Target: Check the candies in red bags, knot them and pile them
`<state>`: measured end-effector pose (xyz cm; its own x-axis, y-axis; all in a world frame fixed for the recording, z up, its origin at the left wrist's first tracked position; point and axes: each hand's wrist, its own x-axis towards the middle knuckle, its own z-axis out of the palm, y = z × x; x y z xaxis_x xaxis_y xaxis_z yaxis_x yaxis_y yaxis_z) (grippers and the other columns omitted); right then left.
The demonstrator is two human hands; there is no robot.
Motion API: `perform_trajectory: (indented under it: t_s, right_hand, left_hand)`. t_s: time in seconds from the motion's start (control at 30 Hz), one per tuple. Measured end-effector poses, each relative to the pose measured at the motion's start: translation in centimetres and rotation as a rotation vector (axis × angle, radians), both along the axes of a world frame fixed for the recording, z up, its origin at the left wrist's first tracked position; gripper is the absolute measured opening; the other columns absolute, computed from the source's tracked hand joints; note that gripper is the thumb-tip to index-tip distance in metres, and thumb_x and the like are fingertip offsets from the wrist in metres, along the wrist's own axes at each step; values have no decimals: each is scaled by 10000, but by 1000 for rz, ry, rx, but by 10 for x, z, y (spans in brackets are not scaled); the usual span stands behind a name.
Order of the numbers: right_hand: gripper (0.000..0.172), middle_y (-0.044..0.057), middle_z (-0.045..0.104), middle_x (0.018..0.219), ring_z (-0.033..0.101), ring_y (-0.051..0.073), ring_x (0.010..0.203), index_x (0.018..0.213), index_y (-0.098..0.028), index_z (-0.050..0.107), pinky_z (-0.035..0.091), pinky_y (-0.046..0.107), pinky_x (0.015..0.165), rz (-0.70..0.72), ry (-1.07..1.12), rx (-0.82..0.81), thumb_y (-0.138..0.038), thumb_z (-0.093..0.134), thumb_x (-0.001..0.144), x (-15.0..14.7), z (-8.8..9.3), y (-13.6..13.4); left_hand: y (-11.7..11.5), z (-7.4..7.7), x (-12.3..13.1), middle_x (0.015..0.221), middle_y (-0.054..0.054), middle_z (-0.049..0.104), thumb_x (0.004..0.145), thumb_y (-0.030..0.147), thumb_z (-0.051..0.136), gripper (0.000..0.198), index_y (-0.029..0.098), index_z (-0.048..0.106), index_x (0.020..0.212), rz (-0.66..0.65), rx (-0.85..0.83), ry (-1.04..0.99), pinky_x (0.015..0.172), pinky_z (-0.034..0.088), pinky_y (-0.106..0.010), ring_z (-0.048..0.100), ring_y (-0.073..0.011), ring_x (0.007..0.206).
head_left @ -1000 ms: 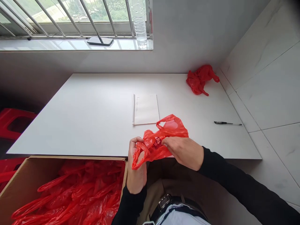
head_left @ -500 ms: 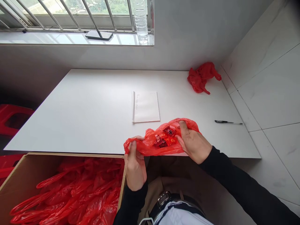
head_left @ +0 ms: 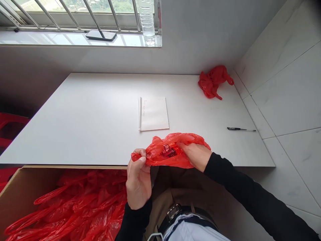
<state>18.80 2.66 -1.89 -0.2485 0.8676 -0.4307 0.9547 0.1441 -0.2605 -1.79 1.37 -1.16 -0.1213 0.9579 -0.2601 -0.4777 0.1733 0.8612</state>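
A red plastic bag point(head_left: 160, 159) is held over the table's front edge with its mouth spread toward me. My left hand point(head_left: 138, 180) pinches the bag's left end between thumb and fingers. My right hand point(head_left: 197, 154) reaches into the bag's mouth from the right; its fingertips are hidden inside among the contents. Several small dark-red printed packets point(head_left: 167, 150) show in the bag, just left of my right fingers. Whether those fingers grip one of them does not show.
A white notepad point(head_left: 154, 113) lies mid-table point(head_left: 100, 117). To the right are a black pen point(head_left: 237, 129) and a crumpled red bag point(head_left: 213, 82). A cardboard box point(head_left: 35, 180) full of red bags stands front left. A phone point(head_left: 100, 35) and a water bottle point(head_left: 147, 23) rest on the windowsill.
My right hand has let go of the bag's right rim and moved left, down into its mouth. The left hand has kept its pinch on the bag's end.
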Motion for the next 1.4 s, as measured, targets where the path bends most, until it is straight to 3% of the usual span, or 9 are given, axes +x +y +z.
perform_trajectory:
  t_s: [0.2, 0.43, 0.57, 0.67, 0.83, 1.03, 1.17, 1.3, 1.4]
  right_hand:
    - [314, 85, 687, 1102, 635, 203, 940, 1205, -177, 621, 465, 264, 740, -149, 175, 195, -190, 491, 919, 4, -3, 13]
    - [377, 101, 700, 1042, 637, 214, 871, 1250, -172, 633, 436, 288, 692, -99, 25, 202, -115, 485, 908, 4, -6, 17]
    - [464, 54, 689, 824, 636, 208, 715, 1217, -222, 665, 400, 282, 600, 31, -44, 98, -31, 507, 825, 7, 2, 5]
    - [454, 56, 700, 904, 644, 211, 772, 1187, -248, 692, 409, 279, 619, 90, -17, 106, -37, 517, 824, 8, 2, 0]
    - [547, 45, 701, 921, 647, 197, 786, 1334, -328, 636, 366, 261, 575, 168, 58, 88, -47, 477, 892, 1, 8, -6]
    - [550, 49, 692, 946, 639, 192, 806, 1385, -312, 600, 394, 271, 594, 147, 113, 163, -52, 454, 923, 6, 27, -17]
    - [550, 48, 693, 938, 651, 216, 820, 1416, -292, 568, 408, 295, 606, 131, -10, 201, -64, 460, 927, 13, 33, -21]
    - [604, 24, 710, 898, 663, 207, 743, 1545, -319, 395, 422, 299, 593, 129, -44, 193, -125, 433, 975, 15, 36, -25]
    - [545, 40, 725, 1006, 687, 210, 839, 1566, -291, 338, 467, 304, 640, 44, -21, 325, -200, 378, 1029, 17, 38, -30]
  left_hand:
    - [5, -14, 14, 747, 57, 484, 749, 204, 818, 329, 207, 494, 806, 8, 23, 193, 671, 424, -186, 477, -85, 681]
    - [5, -19, 15, 780, 38, 614, 821, 267, 770, 288, 228, 571, 1026, 15, 51, 310, 700, 500, -239, 592, -118, 668]
    - [3, -14, 13, 805, 37, 636, 828, 291, 769, 289, 232, 583, 1041, 8, 81, 317, 707, 517, -238, 604, -116, 672]
    - [3, -13, 12, 820, 31, 650, 835, 294, 764, 279, 236, 591, 1046, -1, 99, 327, 720, 514, -234, 614, -119, 691]
    - [-1, -10, 10, 851, 11, 664, 849, 295, 752, 272, 240, 610, 1074, -26, 109, 356, 724, 514, -248, 623, -133, 718]
    - [-6, -6, 0, 931, -11, 683, 850, 279, 750, 249, 224, 649, 1071, -38, 123, 398, 785, 508, -256, 639, -143, 787]
    - [-6, -3, -9, 1035, -26, 685, 852, 279, 755, 280, 237, 652, 1108, -50, 151, 405, 858, 517, -278, 665, -169, 902]
    - [-7, 3, -13, 1134, -35, 674, 865, 283, 746, 303, 263, 656, 1154, -77, 186, 411, 931, 516, -300, 665, -197, 1032]
    - [-8, 9, -14, 1247, -54, 656, 902, 310, 706, 345, 276, 643, 1239, -125, 211, 425, 1016, 487, -334, 641, -231, 1154]
